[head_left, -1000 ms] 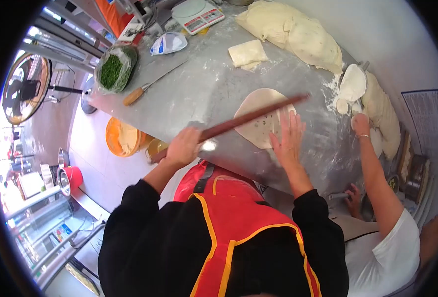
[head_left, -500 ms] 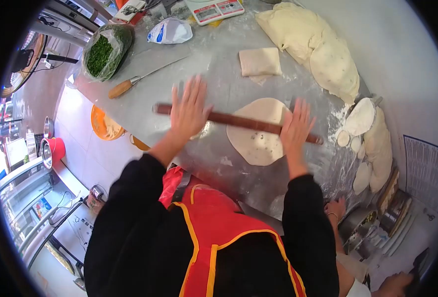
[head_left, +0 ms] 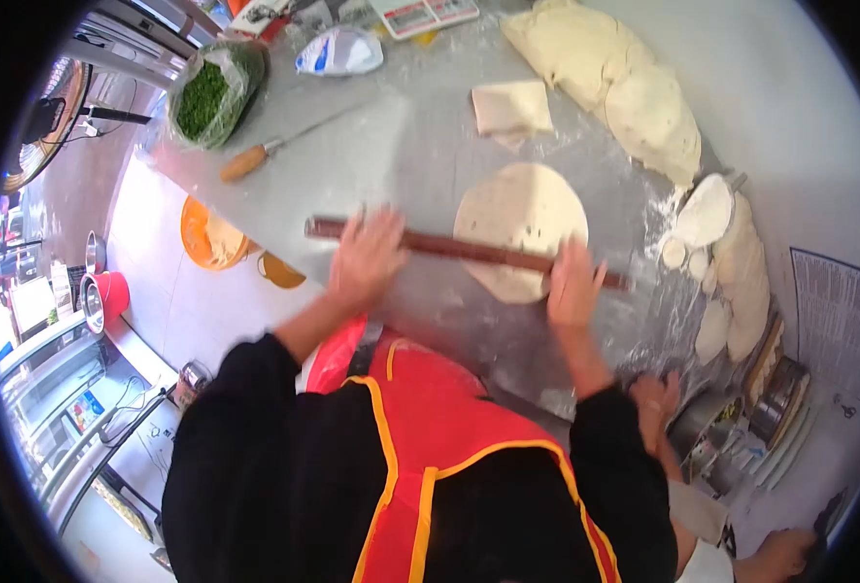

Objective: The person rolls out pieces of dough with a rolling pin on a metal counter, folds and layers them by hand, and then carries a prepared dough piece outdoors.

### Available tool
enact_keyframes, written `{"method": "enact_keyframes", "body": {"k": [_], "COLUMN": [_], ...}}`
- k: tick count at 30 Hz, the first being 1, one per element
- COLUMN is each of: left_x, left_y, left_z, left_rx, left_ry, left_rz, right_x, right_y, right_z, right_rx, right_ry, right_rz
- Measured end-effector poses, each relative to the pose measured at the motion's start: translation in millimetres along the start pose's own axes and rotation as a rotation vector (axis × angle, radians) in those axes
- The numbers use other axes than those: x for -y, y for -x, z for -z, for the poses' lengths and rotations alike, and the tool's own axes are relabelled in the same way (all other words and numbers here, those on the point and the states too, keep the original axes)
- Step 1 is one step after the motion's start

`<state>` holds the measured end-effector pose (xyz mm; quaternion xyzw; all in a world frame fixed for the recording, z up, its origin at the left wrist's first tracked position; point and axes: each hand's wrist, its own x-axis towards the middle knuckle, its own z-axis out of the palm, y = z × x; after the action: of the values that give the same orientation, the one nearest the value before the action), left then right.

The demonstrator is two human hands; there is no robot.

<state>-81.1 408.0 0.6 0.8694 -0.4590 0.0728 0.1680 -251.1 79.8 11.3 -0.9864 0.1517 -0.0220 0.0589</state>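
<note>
A dark red-brown rolling pin lies across a round, flat sheet of dough, over its lower half. Near the pin's left end is my left hand, slightly blurred, its fingers bent over the wood. My right hand is closed over the pin near its right end, at the dough's right edge. Small dark specks dot the sheet around the pin. Beyond it sits a folded square of dough.
A large dough mass, white flour and smaller dough pieces line the right side. At the left are a wooden-handled tool and a bag of chopped greens. Another person's hand is at the lower right.
The rolling pin has come toward me relative to the dough sheet. Both my hands moved with it, and their fingers, stretched out beyond the pin before, are now bent over it.
</note>
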Motion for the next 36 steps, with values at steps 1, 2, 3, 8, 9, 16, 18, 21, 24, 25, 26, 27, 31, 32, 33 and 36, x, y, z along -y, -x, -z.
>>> {"method": "enact_keyframes", "body": {"k": [1,2,3,8,9,16,18,21,24,25,26,27,31,32,33,36], "left_x": [5,10,18,-24,-33,-29,-18,-9,-38,-51,-68,-86,-164,-187,-205,-251], "left_y": [-28,-56,-75,-20,2,54,25,-32,-80,-87,-92,-98,-163,-181,-203,-240], "left_z": [9,16,15,27,30,33,46,59,38,14,-8,-31,-87,-89,-93,-126], "left_rx": [0.056,-0.004,-0.03,0.144,0.13,0.212,0.136,0.115,0.049,0.048,0.127,0.208,0.287,0.285,0.271,0.159], "left_ry": [0.134,0.063,-0.061,0.038,0.078,0.222,0.192,0.132,0.149,0.178,0.205,0.231,0.255,0.256,0.25,0.38], "left_rz": [0.157,0.174,0.184,0.279,0.256,0.104,-0.042,-0.219,-0.353,-0.393,-0.408,-0.42,-0.481,-0.502,-0.525,-0.576], "right_x": [-1,0,0,14,19,20,10,13,47,62,74,82,89,88,82,71], "right_y": [-29,-62,-79,-7,17,100,99,126,192,206,215,224,246,254,257,260], "right_z": [12,14,13,4,3,18,27,29,24,25,25,21,11,14,14,16], "right_rx": [-0.124,-0.189,-0.254,-0.179,-0.189,-0.135,-0.123,-0.103,0.005,-0.032,-0.071,-0.095,-0.134,-0.125,-0.123,-0.18], "right_ry": [-0.111,-0.095,-0.078,-0.044,-0.057,-0.057,-0.098,-0.175,-0.336,-0.406,-0.476,-0.417,-0.295,-0.288,-0.243,-0.354], "right_rz": [-0.024,-0.033,-0.036,-0.013,-0.024,-0.116,-0.126,-0.2,-0.413,-0.449,-0.481,-0.504,-0.663,-0.719,-0.76,-0.816]}}
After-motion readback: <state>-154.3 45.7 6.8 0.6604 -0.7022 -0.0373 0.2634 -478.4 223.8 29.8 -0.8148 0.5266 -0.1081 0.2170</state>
